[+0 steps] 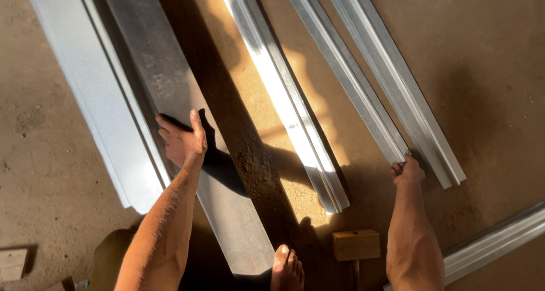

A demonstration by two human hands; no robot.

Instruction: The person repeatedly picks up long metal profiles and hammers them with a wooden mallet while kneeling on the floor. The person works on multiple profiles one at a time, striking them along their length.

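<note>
My left hand [181,139] lies flat with fingers spread on a long grey sheet-metal strip [170,92] that runs up and left across the dirt floor. My right hand [406,171] grips the near end of a narrow folded metal channel [346,70]. A wider pale metal panel [93,98] lies just left of the strip, touching it. Between my arms rests a sunlit folded metal channel [286,98].
Another metal channel [397,81] lies right of the gripped one. A further metal profile [499,237] crosses the lower right corner. A wooden mallet head [356,244] sits on the floor near my bare foot [286,268]. A small wood block [12,264] is at lower left.
</note>
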